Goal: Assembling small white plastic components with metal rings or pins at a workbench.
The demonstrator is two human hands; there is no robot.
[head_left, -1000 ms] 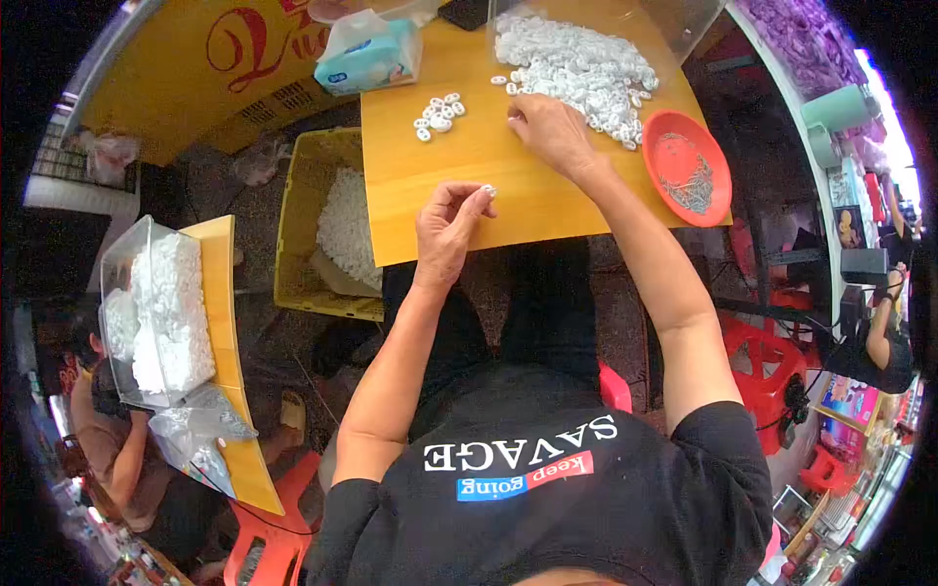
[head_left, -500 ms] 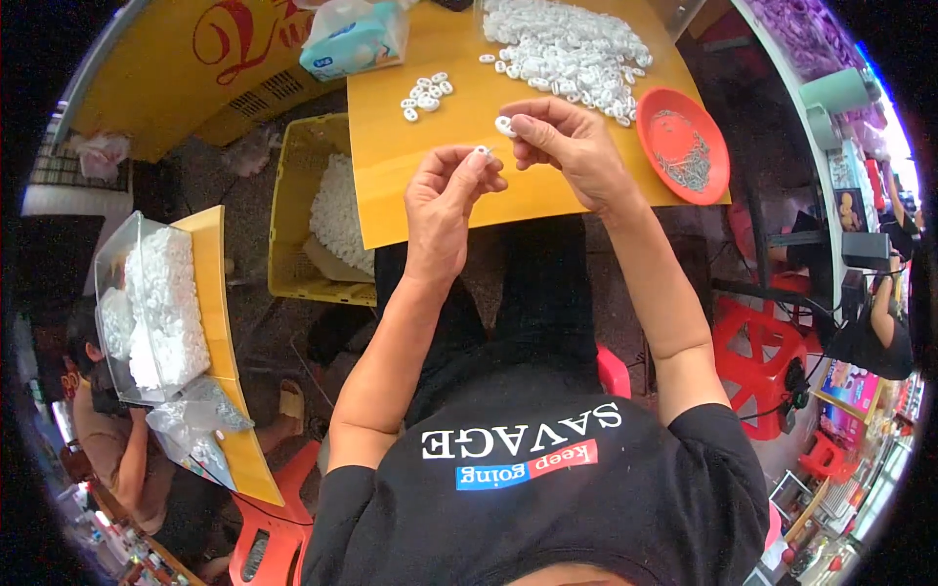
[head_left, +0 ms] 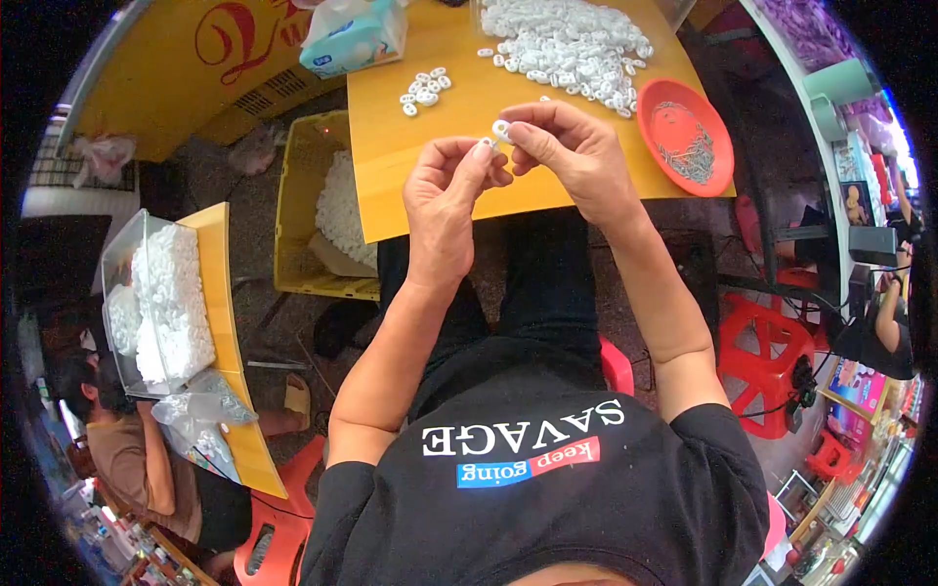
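Note:
Above the near part of the yellow table (head_left: 391, 195), my hands are close together, fingertips almost meeting. My right hand (head_left: 583, 161) pinches a white oval plastic piece (head_left: 501, 128) with a hole in it between thumb and forefinger. Closed in a similar pinch, my left hand (head_left: 440, 210) has a small white plastic piece (head_left: 486, 144) at its fingertips, mostly covered by the thumb. Whether the two pieces touch is too small to tell. A small group of white oval pieces (head_left: 427, 90) lies beyond my left hand.
A large heap of white oval pieces (head_left: 567, 49) covers the far right. An orange-red dish (head_left: 674, 122) of small metal parts sits at the right edge. A tissue pack (head_left: 352, 44) lies far left. Below stands a yellow crate (head_left: 293, 195). Another person (head_left: 147, 469) sits at left.
My hands have come closer together. The right hand's white oval piece now sits right beside the piece in my left fingertips; before, there was a gap with a thin metal bit showing.

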